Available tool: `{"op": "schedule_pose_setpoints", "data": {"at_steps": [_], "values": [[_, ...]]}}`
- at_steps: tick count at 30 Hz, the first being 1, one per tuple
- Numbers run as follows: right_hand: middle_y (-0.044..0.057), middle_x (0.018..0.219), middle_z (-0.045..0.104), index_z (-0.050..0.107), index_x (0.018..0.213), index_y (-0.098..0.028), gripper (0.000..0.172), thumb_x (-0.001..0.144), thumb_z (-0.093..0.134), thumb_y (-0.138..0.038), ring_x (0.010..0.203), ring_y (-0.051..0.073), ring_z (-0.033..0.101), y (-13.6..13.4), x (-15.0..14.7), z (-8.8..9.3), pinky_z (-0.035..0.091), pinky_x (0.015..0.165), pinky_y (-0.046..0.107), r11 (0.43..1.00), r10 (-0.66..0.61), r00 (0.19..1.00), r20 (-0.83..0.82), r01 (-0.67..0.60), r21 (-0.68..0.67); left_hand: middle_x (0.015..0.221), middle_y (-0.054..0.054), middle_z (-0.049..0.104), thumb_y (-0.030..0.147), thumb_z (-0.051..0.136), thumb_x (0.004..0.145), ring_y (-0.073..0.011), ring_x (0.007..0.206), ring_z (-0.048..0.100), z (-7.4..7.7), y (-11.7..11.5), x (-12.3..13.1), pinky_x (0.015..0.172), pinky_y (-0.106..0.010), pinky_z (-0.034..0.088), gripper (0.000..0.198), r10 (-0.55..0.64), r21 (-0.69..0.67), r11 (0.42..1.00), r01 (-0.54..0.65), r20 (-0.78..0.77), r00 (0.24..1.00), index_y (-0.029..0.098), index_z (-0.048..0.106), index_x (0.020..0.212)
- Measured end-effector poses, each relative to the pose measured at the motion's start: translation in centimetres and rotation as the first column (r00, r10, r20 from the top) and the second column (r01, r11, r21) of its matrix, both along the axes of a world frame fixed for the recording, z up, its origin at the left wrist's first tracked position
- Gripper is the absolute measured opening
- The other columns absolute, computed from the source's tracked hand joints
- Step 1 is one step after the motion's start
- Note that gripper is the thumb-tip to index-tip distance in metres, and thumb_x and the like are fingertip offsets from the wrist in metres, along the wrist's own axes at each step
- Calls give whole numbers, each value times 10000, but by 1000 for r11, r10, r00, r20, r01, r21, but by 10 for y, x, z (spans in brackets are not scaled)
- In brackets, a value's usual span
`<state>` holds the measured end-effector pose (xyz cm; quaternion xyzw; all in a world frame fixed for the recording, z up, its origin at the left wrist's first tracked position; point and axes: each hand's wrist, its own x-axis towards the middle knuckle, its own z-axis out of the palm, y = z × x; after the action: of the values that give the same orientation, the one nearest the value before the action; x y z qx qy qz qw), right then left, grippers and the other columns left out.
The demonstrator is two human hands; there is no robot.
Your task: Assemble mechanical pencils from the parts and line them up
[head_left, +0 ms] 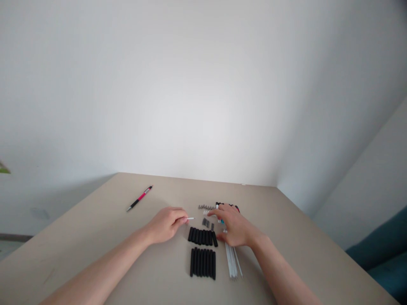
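Observation:
A white pen refill pokes out to the right from the pinched fingers of my left hand. My right hand is spread over the pen parts, its fingers apart and curved downward. Under and beside its fingers lie small springs, small clear parts and grey metal-looking pieces. Short black rubber grips form a row between my hands. White refills lie side by side below my right palm, which hides their upper ends. Coloured parts behind that hand are partly covered.
Longer black tubes lie in a row nearer to me. A pink and black pen rests at the left on the beige table. White walls stand behind and to the right; teal fabric hangs beyond the right edge.

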<state>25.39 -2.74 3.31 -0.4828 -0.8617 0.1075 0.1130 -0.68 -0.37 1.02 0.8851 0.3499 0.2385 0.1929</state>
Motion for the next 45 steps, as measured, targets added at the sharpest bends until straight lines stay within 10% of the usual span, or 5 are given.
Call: {"op": "schedule_pose_setpoints", "data": {"at_steps": [9,28,38,45], "values": [[31,788,600,631,881,-182,128,840,585,-294,774,163,524,-6,-41,-8,376,716,270,982,127,940,-317,-73,176,707,-3,602,200,389,915,-118,657,535,-1,-2,5,639,-202,344,276,-98,67,993,98,-2,995,189,635,789],[22,688,517,603,595,-157,228,819,560,-153,685,128,478,-9,-31,2,310,601,238,959,120,976,-181,-67,276,639,5,574,304,422,922,-95,571,477,0,-7,7,569,-199,331,283,-42,97,995,33,93,995,174,640,797],[-9,462,551,601,508,-144,212,701,512,-139,451,91,479,-6,14,17,309,458,196,976,-198,968,-155,180,-123,611,4,534,219,359,875,-104,546,451,-13,7,-5,540,-203,347,291,126,-161,985,-64,407,905,126,630,920],[50,414,575,552,375,-154,209,562,461,-128,380,131,528,-12,31,11,374,408,209,763,-356,922,155,382,-521,561,15,504,208,388,841,-100,515,426,-16,9,-4,504,-197,318,264,168,-198,976,-90,423,891,121,637,856]]}}
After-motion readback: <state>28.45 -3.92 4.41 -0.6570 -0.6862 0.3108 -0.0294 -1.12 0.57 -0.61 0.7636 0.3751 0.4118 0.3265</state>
